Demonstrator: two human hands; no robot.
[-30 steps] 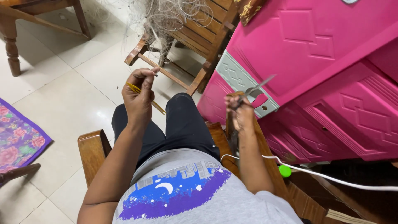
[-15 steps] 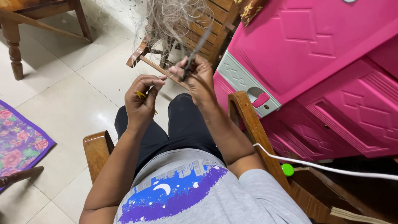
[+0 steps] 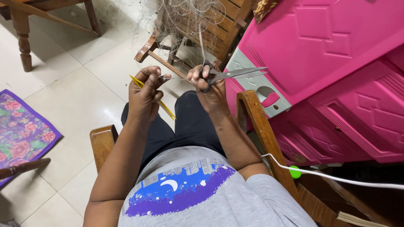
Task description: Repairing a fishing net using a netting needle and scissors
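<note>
The right hand [image 3: 210, 90] holds open scissors [image 3: 229, 75] near the thin net thread [image 3: 201, 44], which the left hand [image 3: 145, 90] pinches together with a yellow netting needle [image 3: 162, 105], so a careless snip might cut fingers or the wrong strand.

Yellow needle [image 3: 148, 93] in my left hand [image 3: 145, 94]; scissors [image 3: 229, 75] in my right hand [image 3: 210, 90] have black handles and grey steel blades, and the net [image 3: 185, 17] ahead is pale grey-beige. Cabinet [image 3: 336, 54] is hot pink with a grey latch plate, chair [image 3: 256, 122] brown wood, floor [image 3: 67, 84] cream tile. My shirt [image 3: 198, 197] is grey with a blue-purple moon print, trousers [image 3: 189, 122] black, rug [image 3: 21, 130] purple with pink flowers, cable [image 3: 336, 178] white.
</note>
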